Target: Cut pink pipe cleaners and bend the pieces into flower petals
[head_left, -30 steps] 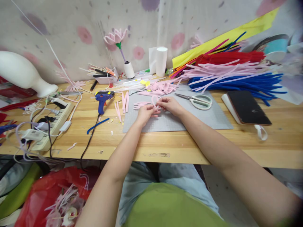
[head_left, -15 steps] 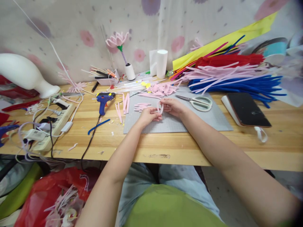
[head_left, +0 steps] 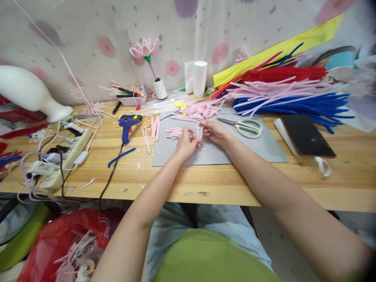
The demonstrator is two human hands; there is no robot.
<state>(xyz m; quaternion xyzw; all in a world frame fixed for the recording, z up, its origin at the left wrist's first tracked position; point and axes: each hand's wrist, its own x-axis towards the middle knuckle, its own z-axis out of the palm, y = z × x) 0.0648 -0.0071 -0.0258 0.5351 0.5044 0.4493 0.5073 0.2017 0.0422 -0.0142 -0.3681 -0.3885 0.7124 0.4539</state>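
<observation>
My left hand [head_left: 185, 143] and my right hand [head_left: 214, 131] meet over the grey cutting mat [head_left: 258, 149]. Between their fingertips they pinch a short pink pipe cleaner [head_left: 200, 131] folded into a narrow loop. Both hands are closed on it. Just left of the hands, several folded pink pieces [head_left: 175, 132] lie on the mat. White-handled scissors [head_left: 246, 126] rest on the mat to the right of my right hand.
A blue glue gun [head_left: 127, 124] and a power strip [head_left: 63, 153] with tangled cords lie at the left. Bundles of pink, blue and red pipe cleaners [head_left: 290, 98] fill the back right. A dark phone [head_left: 306, 135] lies at the right. A red bag [head_left: 63, 246] sits below the table edge.
The open loop of pink pipe cleaner has been squeezed narrower between the fingers. My left hand has shifted slightly right and up towards my right hand.
</observation>
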